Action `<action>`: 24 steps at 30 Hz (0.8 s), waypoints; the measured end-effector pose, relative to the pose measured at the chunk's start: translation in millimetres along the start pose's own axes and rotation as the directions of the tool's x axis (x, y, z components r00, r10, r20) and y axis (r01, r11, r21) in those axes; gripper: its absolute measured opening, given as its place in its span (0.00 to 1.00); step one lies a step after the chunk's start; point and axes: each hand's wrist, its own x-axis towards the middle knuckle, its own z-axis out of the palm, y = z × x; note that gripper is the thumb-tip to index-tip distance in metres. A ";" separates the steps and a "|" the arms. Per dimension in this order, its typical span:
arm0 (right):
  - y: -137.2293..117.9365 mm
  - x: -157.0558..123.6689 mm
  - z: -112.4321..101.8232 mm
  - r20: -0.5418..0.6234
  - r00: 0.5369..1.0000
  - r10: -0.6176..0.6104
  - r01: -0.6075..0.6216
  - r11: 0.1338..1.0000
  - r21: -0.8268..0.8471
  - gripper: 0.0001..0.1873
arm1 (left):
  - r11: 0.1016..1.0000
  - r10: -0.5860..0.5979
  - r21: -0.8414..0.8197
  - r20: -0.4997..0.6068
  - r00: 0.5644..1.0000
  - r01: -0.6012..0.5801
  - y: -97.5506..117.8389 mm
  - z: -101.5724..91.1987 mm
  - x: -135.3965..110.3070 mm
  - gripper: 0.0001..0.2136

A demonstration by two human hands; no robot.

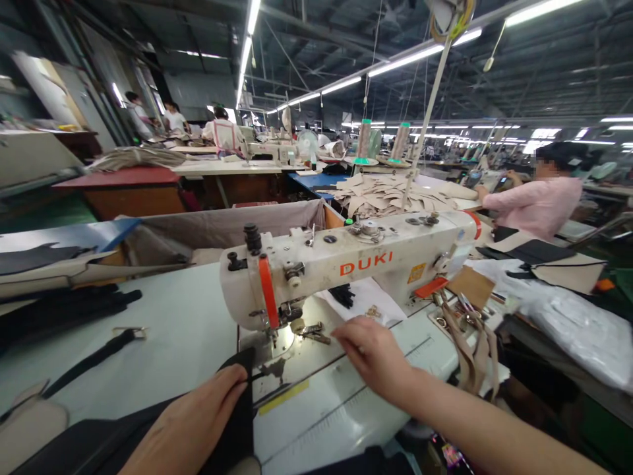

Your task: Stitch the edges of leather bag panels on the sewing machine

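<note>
My left hand (205, 409) is closed on a black fabric piece (237, 422), its fingertips near the piece's upper edge. That piece lies just left of and below the needle area of a white sewing machine (316, 264) marked DUKI. To the right of the presser foot (274, 338), my right hand (373, 359) is raised slightly over the bed with fingers curled together. Whatever may be in its fingertips is too small or hidden. A metal guide (315, 333) sits between the foot and my right fingertips. The lamp lights the needle plate (284, 343).
Black strips (74, 313) and a black strap with a metal buckle (131, 333) lie on the left. Behind the machine arm are small brass parts (373, 311) on white material. Beige straps (477, 349) hang at right. A co-worker in pink (537, 198) sits beyond.
</note>
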 end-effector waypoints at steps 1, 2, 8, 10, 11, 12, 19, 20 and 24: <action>12.9 0.4 -12.8 0.011 0.998 0.065 -0.064 0.992 -0.108 0.12 | 1.000 -0.018 0.010 0.006 1.000 0.018 0.6 -0.3 0.4 0.19; 24.9 1.7 -22.8 0.046 0.988 0.144 -0.130 0.964 -0.230 0.12 | 0.999 -0.035 0.019 0.008 0.999 0.035 0.7 -0.2 0.7 0.20; 55.2 12.3 -26.7 0.247 0.919 0.306 -0.150 0.854 -0.498 0.08 | 0.997 -0.071 0.037 -0.029 0.997 0.072 -7.1 6.4 1.2 0.23; 54.9 14.6 -19.0 0.276 0.902 0.333 -0.139 0.828 -0.544 0.08 | 0.997 -0.066 0.038 -0.040 0.997 0.067 -9.8 8.7 0.3 0.23; 54.8 15.7 -15.8 0.288 0.893 0.346 -0.135 0.816 -0.562 0.09 | 0.997 -0.062 0.041 -0.042 0.997 0.064 -10.6 9.5 0.0 0.23; 55.0 16.9 -13.2 0.299 0.886 0.356 -0.129 0.806 -0.578 0.10 | 0.997 -0.058 0.044 -0.043 0.997 0.060 -10.9 10.1 -0.2 0.23; 56.6 26.0 -7.9 0.332 0.851 0.408 -0.127 0.772 -0.623 0.12 | 0.996 -0.072 0.054 0.006 0.997 0.071 -6.6 8.5 2.3 0.23; 56.2 26.9 -7.5 0.330 0.850 0.411 -0.132 0.773 -0.620 0.12 | 0.996 -0.074 0.052 0.013 0.997 0.073 -5.4 7.2 2.5 0.23; 55.8 27.6 -5.7 0.296 0.860 0.416 -0.182 0.791 -0.583 0.11 | 0.996 -0.082 0.047 0.043 0.996 0.079 0.6 0.9 2.0 0.22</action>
